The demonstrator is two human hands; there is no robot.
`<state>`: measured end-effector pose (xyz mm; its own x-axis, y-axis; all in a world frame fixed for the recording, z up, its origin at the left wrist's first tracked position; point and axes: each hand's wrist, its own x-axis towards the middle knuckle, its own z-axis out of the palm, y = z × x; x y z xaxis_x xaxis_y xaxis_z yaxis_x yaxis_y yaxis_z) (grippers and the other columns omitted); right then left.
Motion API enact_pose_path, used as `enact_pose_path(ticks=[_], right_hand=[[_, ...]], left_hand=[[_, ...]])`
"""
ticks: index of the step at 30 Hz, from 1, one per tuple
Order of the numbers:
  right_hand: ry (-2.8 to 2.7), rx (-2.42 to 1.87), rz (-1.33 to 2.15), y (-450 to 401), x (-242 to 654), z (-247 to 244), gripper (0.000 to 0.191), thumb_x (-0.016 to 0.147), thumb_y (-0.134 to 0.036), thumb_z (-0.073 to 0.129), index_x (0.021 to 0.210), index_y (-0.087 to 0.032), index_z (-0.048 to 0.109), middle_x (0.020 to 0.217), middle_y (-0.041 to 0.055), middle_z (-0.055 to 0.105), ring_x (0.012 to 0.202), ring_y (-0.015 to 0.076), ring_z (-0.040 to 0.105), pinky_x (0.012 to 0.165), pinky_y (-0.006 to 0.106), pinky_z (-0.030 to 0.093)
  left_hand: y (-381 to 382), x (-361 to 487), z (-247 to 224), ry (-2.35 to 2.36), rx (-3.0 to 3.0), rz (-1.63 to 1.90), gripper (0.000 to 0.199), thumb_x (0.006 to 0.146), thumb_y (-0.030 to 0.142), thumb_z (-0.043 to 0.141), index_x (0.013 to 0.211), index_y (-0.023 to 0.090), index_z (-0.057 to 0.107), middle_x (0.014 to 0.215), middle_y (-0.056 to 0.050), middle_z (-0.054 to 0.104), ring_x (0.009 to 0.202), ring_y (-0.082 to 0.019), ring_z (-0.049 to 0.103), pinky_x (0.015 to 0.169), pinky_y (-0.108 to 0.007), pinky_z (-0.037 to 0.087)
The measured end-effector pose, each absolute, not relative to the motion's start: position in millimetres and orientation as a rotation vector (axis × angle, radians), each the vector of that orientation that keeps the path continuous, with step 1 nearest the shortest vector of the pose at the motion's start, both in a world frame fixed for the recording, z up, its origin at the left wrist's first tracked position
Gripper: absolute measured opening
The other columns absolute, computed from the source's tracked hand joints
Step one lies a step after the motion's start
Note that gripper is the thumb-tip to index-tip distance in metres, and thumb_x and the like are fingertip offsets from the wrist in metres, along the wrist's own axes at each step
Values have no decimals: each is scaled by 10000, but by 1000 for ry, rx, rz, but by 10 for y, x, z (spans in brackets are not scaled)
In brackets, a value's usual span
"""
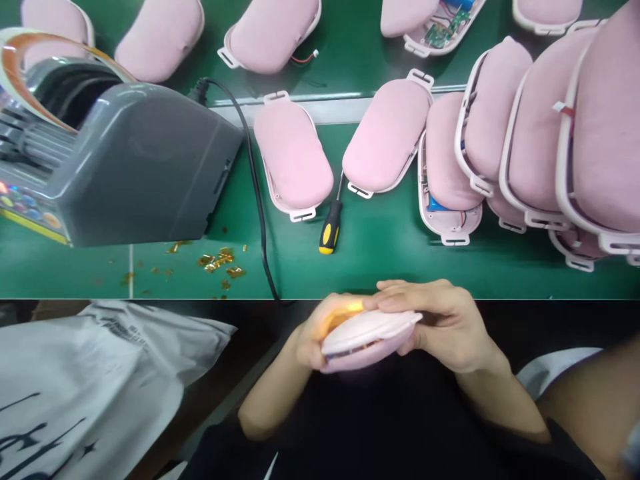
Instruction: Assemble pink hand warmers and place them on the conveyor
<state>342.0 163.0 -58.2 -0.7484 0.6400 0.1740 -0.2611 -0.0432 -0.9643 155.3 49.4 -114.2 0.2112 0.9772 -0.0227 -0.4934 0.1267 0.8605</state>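
Between both hands, just off the bench's front edge, is a pink padded device with a pale plastic shell (370, 337). It is turned edge-on, and a gap along its side shows some of the inside. My left hand (323, 330) grips its left end, where an orange glow lights the fingers. My right hand (445, 320) holds the other end, fingers over the top and thumb below. Beyond them on the bench lies a screwdriver (331, 227) with a black and yellow handle. Two similar pink devices lie behind it, a left one (294, 157) and a right one (387, 137).
A grey tape dispenser (150, 160) stands at left, its black cable (257, 187) running over the bench edge. Gold foil scraps (217, 260) lie in front. Stacked pink devices (545, 127) crowd the right; one opened unit (445, 30) shows a circuit board. Another person's limb (590, 400) is at lower right.
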Motion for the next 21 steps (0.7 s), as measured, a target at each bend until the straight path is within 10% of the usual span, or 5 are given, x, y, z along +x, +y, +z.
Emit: enact_pose_path(ticks=[5, 10, 14, 21], right_hand=[[-1569, -650, 1592, 1688, 3588, -351, 416, 897, -173, 853, 1285, -307, 784, 1211, 27, 820, 1071, 242, 814, 896, 340, 707], [-1741, -646, 1435, 1759, 3599, -244, 528, 912, -228, 848, 1397, -384, 705, 1356, 3, 763, 1192, 253, 770, 1040, 414, 668], [-1843, -746, 1582, 1614, 3592, -453, 799, 905, -436, 856, 1606, -357, 480, 1556, 85, 623, 1382, 293, 661, 1149, 478, 594], [-2095, -733, 997, 1620, 3824, -621, 610, 934, -38, 729, 1483, -289, 638, 1373, 76, 752, 1268, 241, 735, 1103, 416, 634]], left_hand=[[482, 1533, -970, 844, 1045, 1364, 993, 720, 704, 871, 1556, 255, 579, 1504, -135, 662, 1352, -451, 651, 1242, -581, 455], [520, 1764, -822, 1320, 882, 1588, 559, 803, 290, 936, 1324, 318, 734, 1234, -32, 794, 1104, -257, 771, 1007, -385, 639], [627, 1863, -992, 1150, 689, 1701, 394, 960, 459, 779, 1317, 311, 703, 1162, -28, 803, 1043, -232, 790, 933, -365, 665], [541, 1697, -1017, 1431, 1060, 1836, 767, 852, 533, 844, 1494, 468, 429, 1673, 38, 470, 1642, -334, 316, 1365, -642, 264]])
